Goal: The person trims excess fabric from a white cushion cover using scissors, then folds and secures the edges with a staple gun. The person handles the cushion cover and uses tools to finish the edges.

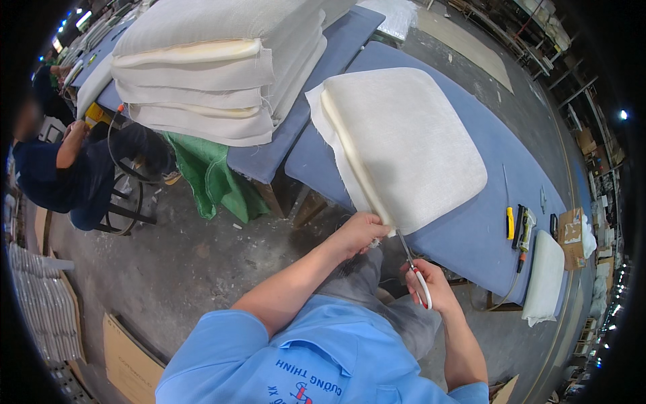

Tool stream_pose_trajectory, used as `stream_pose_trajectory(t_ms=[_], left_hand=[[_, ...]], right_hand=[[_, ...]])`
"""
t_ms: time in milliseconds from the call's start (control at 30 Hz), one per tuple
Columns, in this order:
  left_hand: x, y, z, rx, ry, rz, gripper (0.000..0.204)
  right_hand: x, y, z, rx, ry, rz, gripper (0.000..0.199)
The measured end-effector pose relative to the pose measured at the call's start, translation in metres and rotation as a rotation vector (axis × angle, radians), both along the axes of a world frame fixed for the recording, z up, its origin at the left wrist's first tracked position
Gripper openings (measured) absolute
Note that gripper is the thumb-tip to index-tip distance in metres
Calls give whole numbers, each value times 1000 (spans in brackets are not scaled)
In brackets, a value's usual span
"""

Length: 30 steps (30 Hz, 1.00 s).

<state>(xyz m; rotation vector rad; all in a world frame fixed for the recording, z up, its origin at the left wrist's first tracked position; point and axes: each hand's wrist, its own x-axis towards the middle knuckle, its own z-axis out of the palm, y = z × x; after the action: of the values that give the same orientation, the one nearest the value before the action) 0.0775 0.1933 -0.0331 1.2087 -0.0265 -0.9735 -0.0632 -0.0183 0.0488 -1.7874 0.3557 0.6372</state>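
A white fabric-covered seat cushion (414, 145) lies on the blue table, its foam edge and loose frayed cloth showing along the left side. At its near corner my left hand (365, 233) is closed on the cushion's fabric edge. My right hand (431, 286) grips scissors (420, 283) with white and red handles. Their blades point up at that same corner, beside my left fingers. Whether the blades touch the cloth is hard to make out.
Several white cushions (202, 74) are piled on the table at the upper left. Yellow- and black-handled tools (517, 225) lie right, near a small white cushion (544, 276) and a cardboard box (572, 237). Green cloth (214, 176) hangs beneath the pile. A co-worker (57, 168) sits at left.
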Motion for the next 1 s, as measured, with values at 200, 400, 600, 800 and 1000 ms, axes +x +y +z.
stream_pose_trajectory(t_ms=[200, 400, 600, 800, 1000], left_hand=[[0, -1, -3, -10, -8, -6, 16], [0, 0, 0, -1, -19, -5, 17], [-4, -1, 4, 5, 2, 21, 17], [-17, -5, 10, -42, 184, 157, 14], [-15, -1, 8, -241, 434, 169, 10]], right_hand=[[4, 4, -5, -14, -20, -33, 28], [4, 2, -5, -23, -48, -13, 32], [18, -8, 1, -14, 2, 46, 35], [27, -20, 22, -6, 118, 136, 38], [33, -22, 29, 16, 149, 199, 42]])
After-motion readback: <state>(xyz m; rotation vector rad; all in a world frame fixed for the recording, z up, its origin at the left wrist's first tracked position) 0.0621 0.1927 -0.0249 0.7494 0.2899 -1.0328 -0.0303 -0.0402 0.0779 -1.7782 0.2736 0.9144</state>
